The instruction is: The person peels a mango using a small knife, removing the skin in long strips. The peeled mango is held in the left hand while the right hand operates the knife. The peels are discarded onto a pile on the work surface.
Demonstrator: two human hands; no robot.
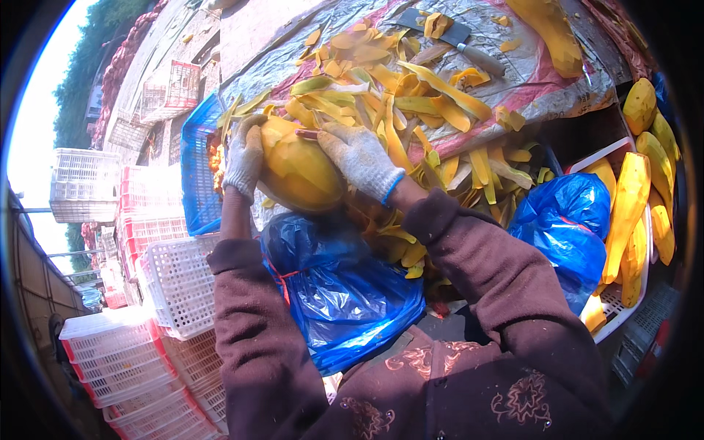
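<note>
Both my hands wear pale knitted gloves. My left hand (246, 157) grips the left side of a large, mostly peeled yellow-orange squash (300, 168). At the squash's upper right, my right hand (360, 157) is closed on a small peeler (308, 133), of which only a brownish end shows; its blade cannot be made out. Long yellow and green peel strips (407, 104) lie heaped beyond the squash and hang over the edge of the covered work surface. A cleaver (434, 27) with a grey handle rests flat farther off, with cut pieces on its blade.
Blue plastic bags cover my knees (352, 297). At the right, a white crate (643, 275) holds several long peeled squashes (627, 214). Another peeled squash (550, 38) lies at the surface's far right. A blue basket (201, 170) with orange pulp stands left, beside stacked white and red crates (118, 352).
</note>
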